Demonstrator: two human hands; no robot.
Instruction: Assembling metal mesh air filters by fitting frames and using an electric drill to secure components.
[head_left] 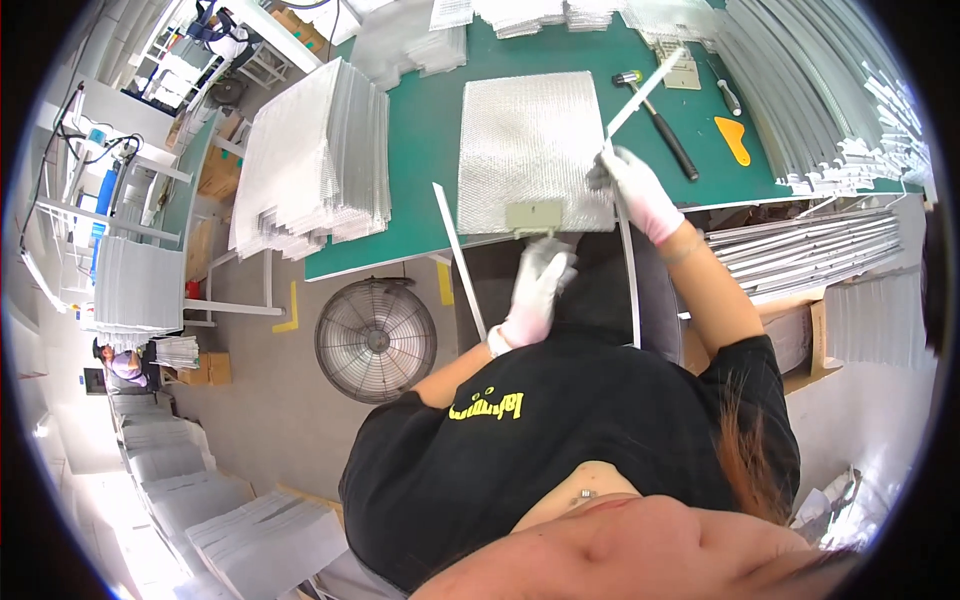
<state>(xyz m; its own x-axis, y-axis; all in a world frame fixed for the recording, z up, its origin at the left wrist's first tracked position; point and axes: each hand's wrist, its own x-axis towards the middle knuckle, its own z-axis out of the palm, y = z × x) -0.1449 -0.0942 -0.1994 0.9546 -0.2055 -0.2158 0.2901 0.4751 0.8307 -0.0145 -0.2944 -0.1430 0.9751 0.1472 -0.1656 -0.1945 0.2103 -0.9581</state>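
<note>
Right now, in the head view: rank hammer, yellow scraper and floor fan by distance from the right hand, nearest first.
Nearest to the right hand:
1. Hammer: on the green table, just beyond the hand and to its right.
2. Yellow scraper: same table, farther right.
3. Floor fan: off to the left, below table level.

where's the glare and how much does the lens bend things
Head view: the lower-left edge washes out to near white, with bright patches at far right; head view: stacked sheets at right curve toward the rim, and the corners go black; head view: left hand and right hand look well lit.
</note>
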